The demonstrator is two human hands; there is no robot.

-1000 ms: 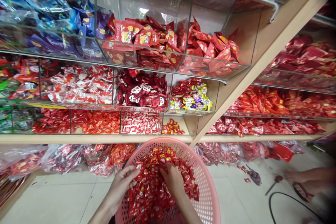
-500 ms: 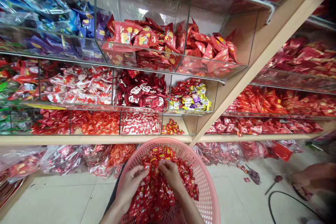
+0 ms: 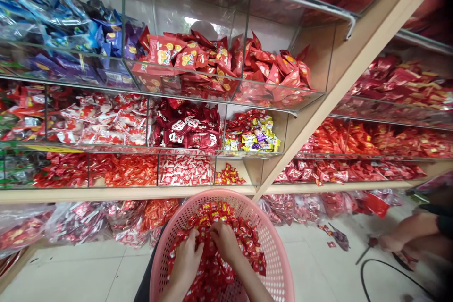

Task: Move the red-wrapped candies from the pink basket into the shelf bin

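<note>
A pink perforated plastic basket (image 3: 279,264) stands in front of me, heaped with small red-wrapped candies (image 3: 249,240), some with yellow lettering. Inside it, over the left of the heap, is my left hand (image 3: 186,259). Its thumb and index finger are apart with nothing visible between them, and the other fingers are hidden beneath. To its right, my right hand (image 3: 224,241) bends down into the candies with its fingers drawn together. Whatever lies at those fingertips is hidden by the hand.
Behind the basket rises a wooden shelf (image 3: 106,193) with clear bins of wrapped sweets. Filled plastic bags (image 3: 76,224) lie beneath it. On the floor at right are a black cable (image 3: 364,269), a small dark bag (image 3: 339,238) and another person's hand (image 3: 391,241).
The view has shifted slightly. My left thumb and index finger have parted from their earlier near-pinch. My right hand has sunk a little among the candies. The other person's arm shows more.
</note>
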